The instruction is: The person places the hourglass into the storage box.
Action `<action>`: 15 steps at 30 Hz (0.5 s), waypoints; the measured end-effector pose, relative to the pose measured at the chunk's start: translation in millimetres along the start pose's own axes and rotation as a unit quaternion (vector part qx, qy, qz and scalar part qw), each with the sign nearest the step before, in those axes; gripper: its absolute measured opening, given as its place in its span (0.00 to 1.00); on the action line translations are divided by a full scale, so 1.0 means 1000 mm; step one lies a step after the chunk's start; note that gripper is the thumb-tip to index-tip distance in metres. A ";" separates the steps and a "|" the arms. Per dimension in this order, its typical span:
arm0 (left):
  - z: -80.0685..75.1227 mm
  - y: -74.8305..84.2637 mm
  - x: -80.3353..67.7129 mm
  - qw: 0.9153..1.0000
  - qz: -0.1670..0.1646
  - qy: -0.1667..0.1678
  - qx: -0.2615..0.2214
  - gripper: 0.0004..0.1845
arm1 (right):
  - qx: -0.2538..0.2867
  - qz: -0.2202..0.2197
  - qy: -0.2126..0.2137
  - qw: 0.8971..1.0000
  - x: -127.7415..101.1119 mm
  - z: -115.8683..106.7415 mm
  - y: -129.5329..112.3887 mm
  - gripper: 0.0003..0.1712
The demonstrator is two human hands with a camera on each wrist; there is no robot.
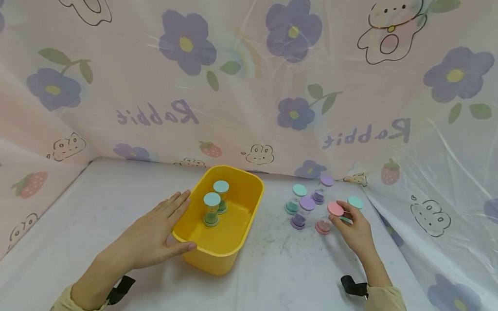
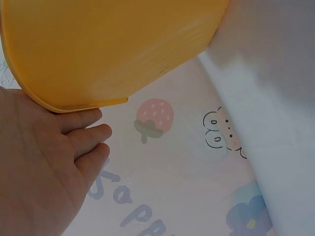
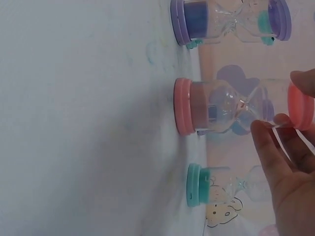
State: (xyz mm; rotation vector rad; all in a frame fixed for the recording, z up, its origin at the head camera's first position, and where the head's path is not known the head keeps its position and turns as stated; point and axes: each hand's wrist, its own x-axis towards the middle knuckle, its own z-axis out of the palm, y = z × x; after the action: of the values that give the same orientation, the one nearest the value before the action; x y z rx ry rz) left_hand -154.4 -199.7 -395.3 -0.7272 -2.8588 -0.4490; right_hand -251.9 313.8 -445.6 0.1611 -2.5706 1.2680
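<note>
Currently your left hand (image 1: 154, 238) lies flat with straight fingers against the near-left wall of the yellow tub (image 1: 245, 209), thumb touching its front corner; nothing gripped. Inside the tub, 2 teal-capped sand timers (image 1: 211, 209) stand upright, just beside each other. Your right hand (image 1: 355, 230) pinches the pink sand timer (image 1: 327, 218) at its top cap, fingers curled round it; the timer stands upright on the white table (image 1: 288, 275). Farther back, 2 purple timers (image 1: 301, 212) and 2 teal timers (image 1: 295, 199) stand near it. Behind everything hangs the flowered rabbit-print sheet (image 1: 237, 76).
</note>
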 end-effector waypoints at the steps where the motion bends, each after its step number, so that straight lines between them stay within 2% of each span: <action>1: 0.000 0.000 0.000 1.000 0.000 0.000 0.000 0.56 | 0.002 -0.003 0.001 1.000 -0.001 0.000 0.000 0.33; 15: -0.001 0.001 0.000 1.000 0.003 0.004 0.002 0.56 | 0.024 -0.056 0.021 0.998 -0.016 -0.001 -0.013 0.30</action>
State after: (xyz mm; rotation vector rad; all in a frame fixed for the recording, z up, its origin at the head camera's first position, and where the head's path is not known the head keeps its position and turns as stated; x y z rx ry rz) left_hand -153.5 -199.5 -394.4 -0.7309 -2.8493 -0.4452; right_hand -233.9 306.1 -439.6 0.2823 -2.4606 1.2789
